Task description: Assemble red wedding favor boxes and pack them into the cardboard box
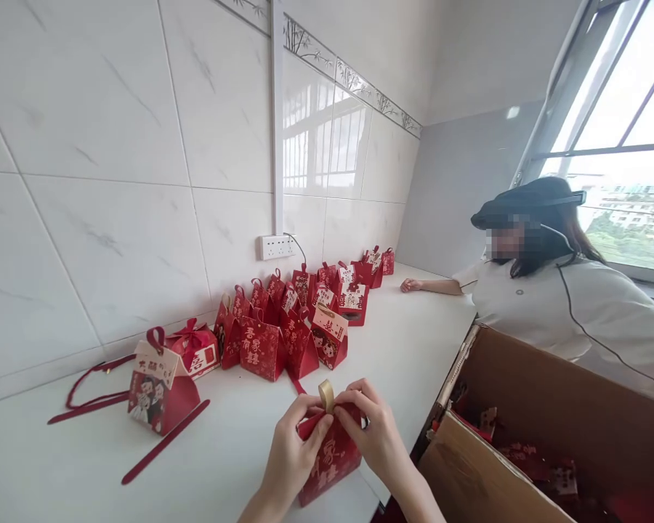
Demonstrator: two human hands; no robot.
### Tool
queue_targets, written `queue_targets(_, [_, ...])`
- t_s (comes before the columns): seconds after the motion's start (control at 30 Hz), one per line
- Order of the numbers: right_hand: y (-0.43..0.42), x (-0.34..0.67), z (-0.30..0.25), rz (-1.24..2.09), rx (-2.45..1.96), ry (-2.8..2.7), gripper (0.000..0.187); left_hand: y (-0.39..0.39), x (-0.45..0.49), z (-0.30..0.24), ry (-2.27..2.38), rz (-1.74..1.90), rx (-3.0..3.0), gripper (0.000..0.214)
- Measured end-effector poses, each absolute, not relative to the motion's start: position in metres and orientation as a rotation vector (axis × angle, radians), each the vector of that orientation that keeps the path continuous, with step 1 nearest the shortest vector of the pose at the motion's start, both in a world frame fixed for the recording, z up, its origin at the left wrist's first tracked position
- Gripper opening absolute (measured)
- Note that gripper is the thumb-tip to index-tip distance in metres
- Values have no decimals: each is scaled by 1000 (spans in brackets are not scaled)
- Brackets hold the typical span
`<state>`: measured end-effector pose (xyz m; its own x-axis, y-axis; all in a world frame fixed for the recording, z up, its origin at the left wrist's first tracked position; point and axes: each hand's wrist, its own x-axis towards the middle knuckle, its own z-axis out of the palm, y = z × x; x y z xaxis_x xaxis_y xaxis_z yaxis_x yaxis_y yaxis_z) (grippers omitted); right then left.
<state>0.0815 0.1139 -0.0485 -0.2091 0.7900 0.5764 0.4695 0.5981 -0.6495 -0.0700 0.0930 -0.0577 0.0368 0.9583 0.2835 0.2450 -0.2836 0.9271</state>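
Both my hands pinch the top of a small red gift box [330,457] with gold characters, standing near the counter's front edge. My left hand [291,454] grips the box's left top flap, fingers closed. My right hand [373,428] grips the right top flap, fingers closed. Between my fingertips a gold ribbon loop [325,394] sticks up.
Several finished red gift boxes [283,334] stand in a row along the tiled wall on the white counter [59,465]. A loose red ribbon [163,443] lies at the left. An open cardboard carton [550,428] sits at the right. Another person [556,290] leans on the counter's far end.
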Motion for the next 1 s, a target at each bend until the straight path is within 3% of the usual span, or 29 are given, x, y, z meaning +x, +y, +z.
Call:
queue_targets(0.27, [115, 82, -44, 406, -991, -1850, 13, 97, -69, -60, 1295, 1508, 1806, 24])
queue_targets(0.63, [113, 85, -42, 492, -1027, -1853, 12, 93, -66, -57, 1249, 1413, 1646, 10])
queue_targets(1.0, [111, 90, -39, 463, -1016, -1938, 10, 91, -68, -61, 1159, 1388, 1646, 16])
